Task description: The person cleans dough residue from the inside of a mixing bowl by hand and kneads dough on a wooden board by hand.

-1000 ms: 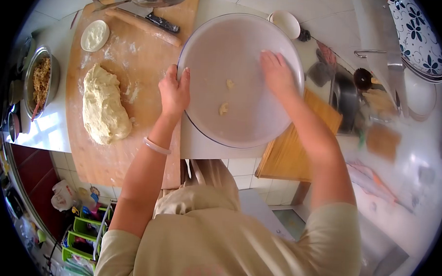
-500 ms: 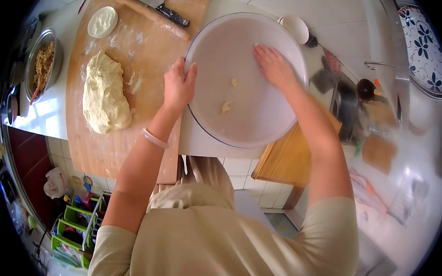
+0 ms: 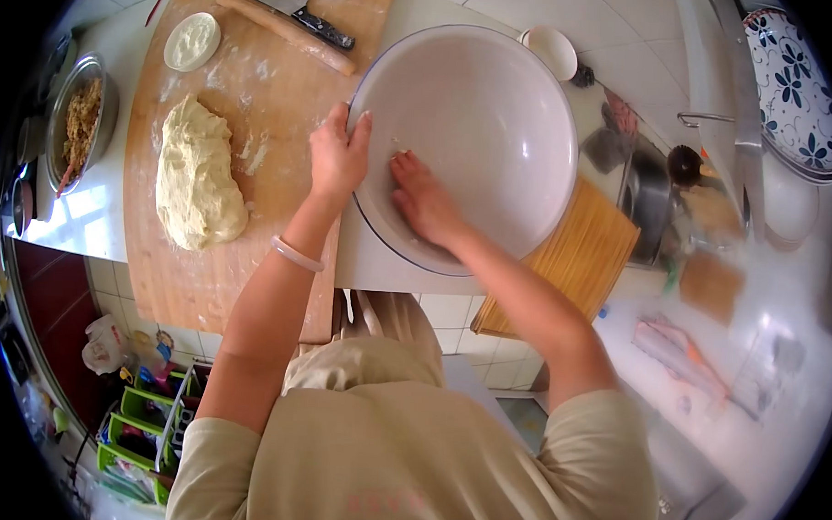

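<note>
A large white basin (image 3: 495,107) with a blue rim stands on the counter. My left hand (image 3: 339,155) grips its left rim, thumb up and fingers on the outer side; a pale bangle circles that wrist. Inside the basin, my right hand (image 3: 424,201) lies against the lower left of the inner wall with its fingers stretched out. A tiny scrap of dough (image 3: 397,145) shows by its fingertips. Left of the basin, a big lump of dough (image 3: 199,179) rests on a floured wooden board (image 3: 278,283).
A rolling pin (image 3: 286,34), a black-handled knife (image 3: 321,26) and a small dish of flour (image 3: 192,41) lie at the board's far end. A metal bowl of filling (image 3: 83,125) sits far left. Right of the basin are a small white bowl (image 3: 551,52) and a bamboo board (image 3: 572,256).
My right hand has swept from the basin's upper right wall down to its lower left. The dough scraps mid-basin have gone from there. My left hand keeps its hold on the rim.
</note>
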`<move>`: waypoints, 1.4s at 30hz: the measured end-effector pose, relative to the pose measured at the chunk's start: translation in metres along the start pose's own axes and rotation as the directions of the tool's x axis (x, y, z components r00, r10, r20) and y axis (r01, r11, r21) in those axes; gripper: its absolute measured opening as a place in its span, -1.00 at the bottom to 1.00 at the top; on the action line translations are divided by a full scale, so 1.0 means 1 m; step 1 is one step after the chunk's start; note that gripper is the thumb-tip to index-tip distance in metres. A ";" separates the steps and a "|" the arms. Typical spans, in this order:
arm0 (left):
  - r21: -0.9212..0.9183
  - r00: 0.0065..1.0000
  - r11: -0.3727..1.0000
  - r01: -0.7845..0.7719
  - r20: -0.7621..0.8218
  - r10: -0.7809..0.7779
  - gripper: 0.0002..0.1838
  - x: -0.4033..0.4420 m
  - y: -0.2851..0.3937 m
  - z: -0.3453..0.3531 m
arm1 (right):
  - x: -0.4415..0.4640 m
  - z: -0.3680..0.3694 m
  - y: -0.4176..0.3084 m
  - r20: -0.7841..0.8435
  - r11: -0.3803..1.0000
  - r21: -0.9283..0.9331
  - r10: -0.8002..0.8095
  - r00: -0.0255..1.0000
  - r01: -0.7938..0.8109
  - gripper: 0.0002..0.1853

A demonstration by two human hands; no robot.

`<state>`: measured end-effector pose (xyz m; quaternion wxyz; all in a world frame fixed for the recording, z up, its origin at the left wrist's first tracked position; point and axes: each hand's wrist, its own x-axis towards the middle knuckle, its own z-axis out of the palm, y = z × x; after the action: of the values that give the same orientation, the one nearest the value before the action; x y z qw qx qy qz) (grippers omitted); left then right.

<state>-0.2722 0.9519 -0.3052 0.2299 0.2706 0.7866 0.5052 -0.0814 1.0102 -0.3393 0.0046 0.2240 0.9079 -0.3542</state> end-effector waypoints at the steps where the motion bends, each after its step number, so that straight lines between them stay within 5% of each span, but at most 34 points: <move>1: 0.002 1.000 1.000 0.003 0.005 -0.003 -0.69 -0.001 0.001 -0.001 | 0.001 -0.012 -0.002 0.001 1.000 0.004 0.005 1.000 -0.005 -0.45; 4: 0.040 1.000 0.999 -0.003 0.014 0.002 -0.69 0.000 0.003 -0.003 | -0.003 -0.058 0.032 0.105 0.969 -0.022 0.247 0.963 -0.246 -0.49; 6: 0.002 0.999 1.000 0.024 0.022 -0.024 -0.69 0.000 0.001 -0.002 | -0.016 -0.059 0.073 -0.195 0.908 -0.263 0.282 0.939 -0.327 -0.50; 7: 0.003 0.999 1.000 0.027 0.022 -0.027 -0.69 -0.002 0.003 -0.003 | -0.017 -0.050 0.072 -0.192 0.908 -0.262 0.283 0.940 -0.327 -0.50; 9: -0.001 0.994 0.995 0.101 0.034 -0.101 -0.69 -0.002 0.012 -0.004 | -0.013 -0.027 0.058 -0.255 0.875 -0.376 0.220 0.942 -0.306 -0.51; 11: 0.019 0.995 0.996 0.091 0.037 -0.091 -0.70 -0.001 0.008 -0.002 | -0.008 -0.022 0.021 -0.210 0.922 -0.271 0.224 0.952 -0.277 -0.49; 13: 0.046 0.995 0.995 0.088 0.036 -0.089 -0.71 -0.001 0.004 -0.003 | 0.001 -0.012 0.004 -0.135 0.974 0.047 0.226 0.965 -0.222 -0.48; 16: 0.040 0.998 0.997 0.058 0.017 -0.059 -0.71 -0.001 0.004 -0.001 | 0.038 0.009 -0.014 -0.179 0.999 -0.007 0.031 0.983 -0.033 -0.47; 20: 0.019 1.000 1.000 0.014 0.008 -0.014 -0.70 0.001 0.003 -0.001 | 0.030 0.008 -0.007 -0.223 0.999 -0.032 -0.006 0.975 -0.001 -0.50; 22: 0.028 0.999 0.999 0.030 0.029 -0.031 -0.69 -0.002 0.003 -0.002 | -0.001 -0.019 0.006 0.128 0.999 0.034 -0.026 0.991 0.022 -0.52; 23: 0.029 0.998 0.998 0.047 0.036 -0.048 -0.69 0.000 0.003 -0.002 | -0.015 -0.028 0.005 0.127 0.999 0.032 -0.026 0.992 0.022 -0.52; 25: 0.028 0.997 0.997 0.066 0.039 -0.067 -0.69 0.001 0.004 -0.004 | -0.044 -0.046 -0.001 0.387 1.000 0.012 0.019 0.922 -0.026 -0.56; 32: 0.022 0.997 0.998 0.066 0.028 -0.067 -0.67 0.001 0.006 -0.003 | -0.066 -0.100 0.043 0.438 0.920 -0.327 -0.055 0.897 0.217 -0.64; 34: 0.000 0.994 0.995 0.101 0.047 -0.101 -0.68 0.000 0.006 -0.003 | -0.067 -0.105 0.042 0.242 0.779 -0.622 0.283 0.928 -0.076 -0.63; 35: -0.004 0.994 0.995 0.102 0.050 -0.102 -0.68 0.000 0.007 -0.001 | -0.061 -0.113 0.042 0.242 0.777 -0.624 0.287 0.927 -0.077 -0.63; 37: 0.001 0.998 0.998 0.066 0.014 -0.066 -0.68 -0.001 0.006 -0.002 | -0.034 -0.133 0.055 0.019 0.802 -0.387 0.500 0.866 -0.455 -0.60; 38: 0.006 0.997 0.997 0.072 0.015 -0.072 -0.68 -0.003 0.004 -0.002 | -0.026 -0.134 0.068 0.026 0.804 -0.384 0.502 0.865 -0.455 -0.60; 40: 0.026 0.995 0.996 0.086 0.046 -0.087 -0.68 0.000 0.004 -0.003 | -0.014 -0.132 0.094 -0.008 0.809 -0.587 0.036 0.999 -0.034 -0.60; 42: 0.015 0.997 0.997 0.072 0.041 -0.072 -0.68 0.001 0.004 -0.003 | -0.019 -0.122 0.104 -0.043 0.752 -0.658 0.009 0.999 -0.036 -0.61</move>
<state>-0.2738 0.9517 -0.3005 0.2626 0.2540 0.7942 0.4856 -0.0032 1.1490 -0.3116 0.0704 0.2255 0.9717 -0.0080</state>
